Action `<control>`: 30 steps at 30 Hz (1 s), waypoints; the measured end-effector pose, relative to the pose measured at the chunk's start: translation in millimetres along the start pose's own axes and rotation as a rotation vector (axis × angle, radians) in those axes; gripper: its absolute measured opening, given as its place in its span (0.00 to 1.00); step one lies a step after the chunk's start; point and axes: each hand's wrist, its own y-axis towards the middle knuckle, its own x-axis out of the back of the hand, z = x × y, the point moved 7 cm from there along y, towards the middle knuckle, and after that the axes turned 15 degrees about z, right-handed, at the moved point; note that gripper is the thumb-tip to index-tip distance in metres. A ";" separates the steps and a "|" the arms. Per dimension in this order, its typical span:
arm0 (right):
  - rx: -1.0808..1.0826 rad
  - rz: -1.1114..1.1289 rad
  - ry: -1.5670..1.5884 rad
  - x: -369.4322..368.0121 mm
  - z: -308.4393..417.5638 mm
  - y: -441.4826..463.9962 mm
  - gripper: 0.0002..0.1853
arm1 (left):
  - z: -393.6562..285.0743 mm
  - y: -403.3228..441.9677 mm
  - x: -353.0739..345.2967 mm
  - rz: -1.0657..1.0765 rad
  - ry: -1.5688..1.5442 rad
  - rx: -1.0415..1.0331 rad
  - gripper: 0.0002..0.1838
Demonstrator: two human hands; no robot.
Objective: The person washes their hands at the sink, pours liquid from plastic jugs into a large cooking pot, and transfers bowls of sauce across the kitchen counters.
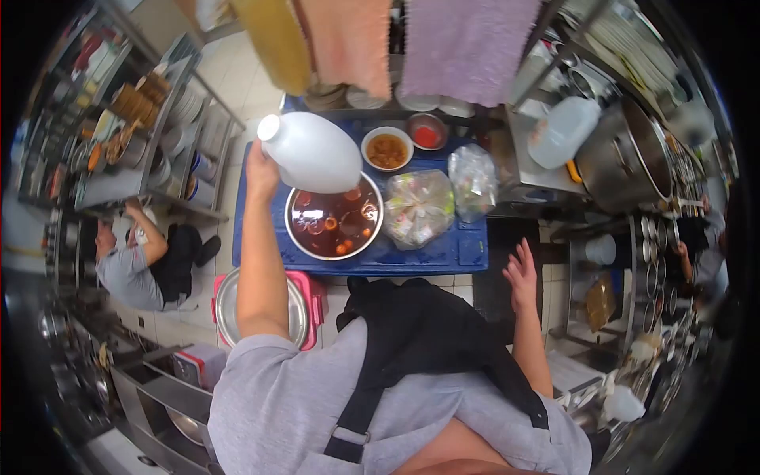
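Note:
My left hand (262, 170) is wrapped round a large white plastic jug (314, 152), tilted above a steel bowl (290, 241) of dark red liquid with round pieces floating in it. The jug's white cap end points to the upper left. My right hand (520, 275) is raised beyond the right end of the blue table (467, 247), fingers apart and nothing in it. Right of the bowl lie a knotted plastic bag of food (419, 209) and a clear plastic bag (473, 182). Behind them stand a white bowl of brown contents (387, 150) and a metal bowl with something red (427, 131).
A lidded pink container (314, 309) is on the floor at the table's left front. Steel shelves (150, 178) line the left side, with a crouching person (150, 261) below. At the right are a large pot (621, 154) and another person. Towels (463, 47) hang ahead.

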 end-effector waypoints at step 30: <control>-0.243 0.183 -0.383 -123.5 -32.4 55.7 0.26 | 183.2 10.6 176.8 -0.408 0.155 0.400 0.15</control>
